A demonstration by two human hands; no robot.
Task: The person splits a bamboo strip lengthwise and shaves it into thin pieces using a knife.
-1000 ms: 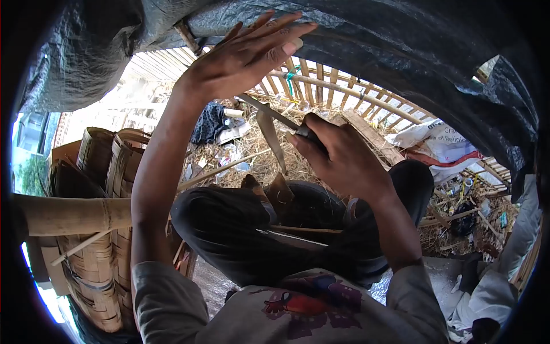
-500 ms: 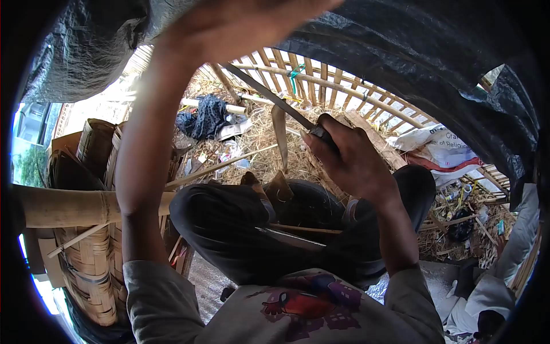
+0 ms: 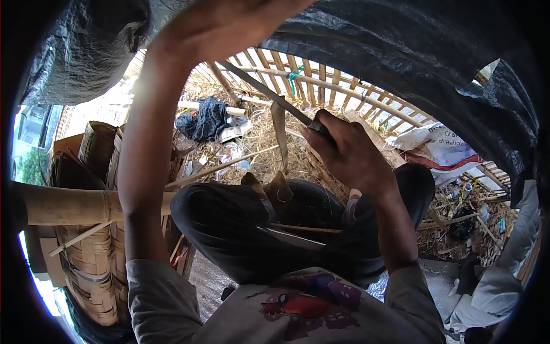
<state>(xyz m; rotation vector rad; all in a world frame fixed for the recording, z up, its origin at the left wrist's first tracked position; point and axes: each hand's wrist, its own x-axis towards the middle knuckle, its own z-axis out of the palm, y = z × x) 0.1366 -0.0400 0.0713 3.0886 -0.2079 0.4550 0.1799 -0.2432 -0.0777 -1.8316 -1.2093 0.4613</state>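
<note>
My right hand (image 3: 341, 143) is closed round the dark handle of a long knife (image 3: 266, 92), whose blade slants up and to the left. My left hand (image 3: 235, 26) is raised at the top edge, near the dark plastic sheet (image 3: 395, 43); its fingers are cut off by the frame. A curved, pointed blade-like piece (image 3: 279, 129) stands upright behind the knife, over the straw. A dark pointed piece (image 3: 279, 192) shows between my crossed legs.
A thick bamboo pole (image 3: 69, 205) crosses at the left, with woven bamboo baskets (image 3: 91, 264) beside it. A slatted bamboo fence (image 3: 321, 80) curves behind the straw and litter. Dark cloth (image 3: 209, 119) lies at centre left, a white sack (image 3: 438, 143) at the right.
My left hand has risen and moved partly out of the frame. My right hand with the knife has shifted slightly right, and more of the blade shows. The dark cloth is more exposed.
</note>
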